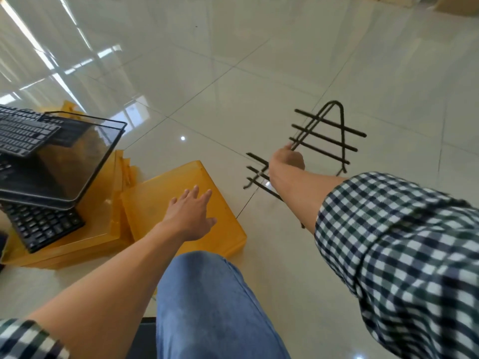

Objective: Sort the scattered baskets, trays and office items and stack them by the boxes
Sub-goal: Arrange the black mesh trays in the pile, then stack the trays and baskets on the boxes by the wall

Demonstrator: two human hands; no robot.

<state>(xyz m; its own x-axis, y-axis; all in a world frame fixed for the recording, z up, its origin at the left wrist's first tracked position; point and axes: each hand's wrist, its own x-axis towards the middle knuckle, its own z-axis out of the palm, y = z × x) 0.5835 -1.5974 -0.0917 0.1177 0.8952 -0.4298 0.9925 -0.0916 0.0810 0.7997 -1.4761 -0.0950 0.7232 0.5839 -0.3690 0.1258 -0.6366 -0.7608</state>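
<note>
Observed left hand spread open over orange tray, right hand gripping black wire rack just right of that tray.

A translucent amber-orange tray lies on a glossy cream-white tiled floor crossed by thin dark grout lines. Beside it, a stack of the same amber carries black keyboards and a black mesh basket. A black wire rack stands out against the pale tiles. The sleeve is checked in navy, dark green and white; the jeans are faded blue.
</note>
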